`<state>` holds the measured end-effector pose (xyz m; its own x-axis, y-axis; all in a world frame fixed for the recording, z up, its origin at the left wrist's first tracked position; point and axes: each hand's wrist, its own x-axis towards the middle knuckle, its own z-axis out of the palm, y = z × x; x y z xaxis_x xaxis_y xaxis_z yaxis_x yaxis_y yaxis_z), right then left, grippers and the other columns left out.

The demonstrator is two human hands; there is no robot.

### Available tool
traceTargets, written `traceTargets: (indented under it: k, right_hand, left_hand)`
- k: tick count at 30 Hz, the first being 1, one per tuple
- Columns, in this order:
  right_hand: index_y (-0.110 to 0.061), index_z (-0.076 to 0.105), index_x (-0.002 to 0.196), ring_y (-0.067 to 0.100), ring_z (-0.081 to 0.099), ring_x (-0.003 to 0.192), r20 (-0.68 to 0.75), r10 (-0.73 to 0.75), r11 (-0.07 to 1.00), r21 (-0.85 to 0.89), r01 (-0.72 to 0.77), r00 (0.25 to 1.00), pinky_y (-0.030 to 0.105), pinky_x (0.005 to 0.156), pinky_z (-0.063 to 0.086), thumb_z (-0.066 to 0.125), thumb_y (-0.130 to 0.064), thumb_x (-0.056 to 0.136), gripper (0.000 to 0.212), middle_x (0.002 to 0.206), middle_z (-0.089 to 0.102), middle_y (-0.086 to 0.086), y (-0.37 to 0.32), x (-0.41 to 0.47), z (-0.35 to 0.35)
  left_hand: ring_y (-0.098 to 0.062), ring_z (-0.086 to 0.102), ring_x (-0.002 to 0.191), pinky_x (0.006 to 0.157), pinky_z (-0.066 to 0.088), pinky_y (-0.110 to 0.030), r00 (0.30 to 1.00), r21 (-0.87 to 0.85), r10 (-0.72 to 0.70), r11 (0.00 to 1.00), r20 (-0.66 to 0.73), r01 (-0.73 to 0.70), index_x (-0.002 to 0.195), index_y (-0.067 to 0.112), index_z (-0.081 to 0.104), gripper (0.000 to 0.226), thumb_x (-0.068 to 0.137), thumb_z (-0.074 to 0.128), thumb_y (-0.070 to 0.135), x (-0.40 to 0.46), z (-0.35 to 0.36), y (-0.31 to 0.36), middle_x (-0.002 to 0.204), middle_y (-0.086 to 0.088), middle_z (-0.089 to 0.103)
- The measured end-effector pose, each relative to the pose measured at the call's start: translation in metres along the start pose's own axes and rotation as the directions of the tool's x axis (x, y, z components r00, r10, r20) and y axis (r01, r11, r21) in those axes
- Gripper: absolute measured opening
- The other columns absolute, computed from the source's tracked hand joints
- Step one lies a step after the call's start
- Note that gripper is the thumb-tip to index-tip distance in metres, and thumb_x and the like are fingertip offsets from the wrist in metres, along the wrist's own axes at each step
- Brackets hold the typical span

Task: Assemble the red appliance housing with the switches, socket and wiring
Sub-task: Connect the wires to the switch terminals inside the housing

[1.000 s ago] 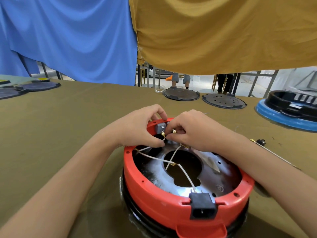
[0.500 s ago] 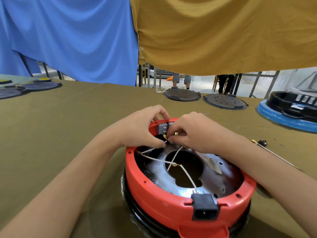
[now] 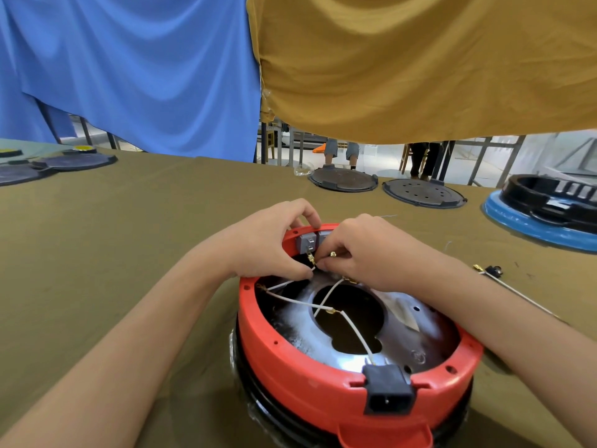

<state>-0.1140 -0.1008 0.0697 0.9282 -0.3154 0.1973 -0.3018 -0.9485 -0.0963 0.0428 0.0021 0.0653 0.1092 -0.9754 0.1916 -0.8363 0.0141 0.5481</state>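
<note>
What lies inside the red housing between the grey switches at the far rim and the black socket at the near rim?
In the head view, white wires cross above the metal plate with its dark opening, running from the grey switches toward the black socket.

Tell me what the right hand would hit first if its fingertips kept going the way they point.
Probably the grey switch block on the red round housing's far rim: the right hand points left toward it, with the left hand just beyond. Depth is unclear.
</note>
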Motion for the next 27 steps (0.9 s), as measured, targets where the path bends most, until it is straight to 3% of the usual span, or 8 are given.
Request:
traceTargets:
  k: [4, 8, 13, 17, 20, 23, 27]
  right_hand:
    - [-0.032, 0.077, 0.095, 0.009, 0.043, 0.063, -0.001, -0.005, 1.0, 0.01, 0.005, 1.0, 0.014, 0.054, 0.027, 0.062, -0.03, 0.093, 0.015, 0.06, 0.043, -0.021, 0.0009, -0.0003, 0.0006]
    - [-0.032, 0.077, 0.096, 0.0, 0.042, 0.058, 0.003, 0.007, 1.0, 0.027, -0.007, 1.0, 0.012, 0.053, 0.026, 0.062, -0.03, 0.094, 0.015, 0.06, 0.044, -0.023, 0.0017, -0.0005, 0.0005]
    - [-0.032, 0.076, 0.093, 0.011, 0.047, 0.066, 0.001, 0.002, 1.0, 0.029, -0.002, 1.0, 0.017, 0.055, 0.029, 0.061, -0.029, 0.094, 0.015, 0.061, 0.046, -0.021, 0.0018, -0.0006, 0.0007]
    - [-0.032, 0.076, 0.096, 0.01, 0.045, 0.064, 0.005, 0.003, 1.0, 0.007, -0.003, 1.0, 0.016, 0.054, 0.028, 0.061, -0.03, 0.094, 0.016, 0.061, 0.044, -0.021, 0.001, 0.0012, 0.0008]
    - [-0.032, 0.076, 0.096, 0.015, 0.046, 0.069, -0.007, 0.0, 1.0, -0.021, 0.0, 1.0, 0.026, 0.057, 0.03, 0.061, -0.032, 0.094, 0.015, 0.061, 0.043, -0.02, 0.0009, 0.0014, 0.0017]
    - [-0.031, 0.072, 0.09, 0.019, 0.049, 0.068, -0.044, 0.001, 0.998, -0.055, -0.004, 0.999, 0.027, 0.055, 0.031, 0.062, -0.035, 0.091, 0.01, 0.06, 0.043, -0.016, 0.0007, 0.0017, 0.002]
    - [-0.031, 0.067, 0.086, 0.022, 0.058, 0.073, -0.103, 0.009, 0.99, -0.141, -0.024, 0.995, 0.028, 0.059, 0.037, 0.064, -0.041, 0.086, 0.011, 0.07, 0.056, -0.008, -0.0007, 0.0016, 0.0004]
  left_hand:
    - [-0.005, 0.06, 0.09, 0.079, 0.051, -0.023, 1.0, 0.004, -0.003, 1.0, 0.001, 0.003, 0.117, 0.03, 0.052, 0.057, 0.071, 0.083, 0.019, -0.0002, -0.0003, 0.0008, 0.109, 0.007, 0.06]
    - [-0.005, 0.06, 0.091, 0.081, 0.052, -0.025, 1.0, 0.007, 0.002, 1.0, 0.005, -0.002, 0.117, 0.03, 0.051, 0.057, 0.072, 0.083, 0.019, -0.0004, -0.0004, 0.0014, 0.109, 0.006, 0.06]
    - [-0.008, 0.061, 0.092, 0.084, 0.053, -0.031, 1.0, 0.005, 0.002, 1.0, 0.006, -0.002, 0.117, 0.03, 0.051, 0.057, 0.071, 0.083, 0.019, -0.0003, -0.0001, 0.0018, 0.109, 0.005, 0.06]
    - [-0.007, 0.06, 0.091, 0.082, 0.052, -0.028, 1.0, 0.016, 0.006, 1.0, -0.001, -0.006, 0.117, 0.03, 0.051, 0.057, 0.071, 0.083, 0.019, 0.0001, -0.0001, 0.0017, 0.109, 0.005, 0.06]
    - [-0.005, 0.059, 0.091, 0.082, 0.051, -0.027, 1.0, 0.034, 0.012, 0.999, -0.005, -0.012, 0.117, 0.03, 0.051, 0.057, 0.071, 0.083, 0.019, 0.0, 0.0002, 0.0016, 0.109, 0.005, 0.06]
    - [-0.005, 0.059, 0.091, 0.083, 0.05, -0.028, 1.0, 0.076, 0.018, 0.997, -0.012, -0.017, 0.117, 0.029, 0.051, 0.057, 0.071, 0.083, 0.021, 0.0, -0.0008, 0.0024, 0.108, 0.005, 0.061]
    - [-0.008, 0.06, 0.09, 0.083, 0.05, -0.032, 1.0, 0.186, 0.019, 0.982, 0.006, -0.02, 0.121, 0.027, 0.05, 0.06, 0.071, 0.083, 0.028, 0.0028, -0.0038, 0.0058, 0.106, 0.006, 0.063]
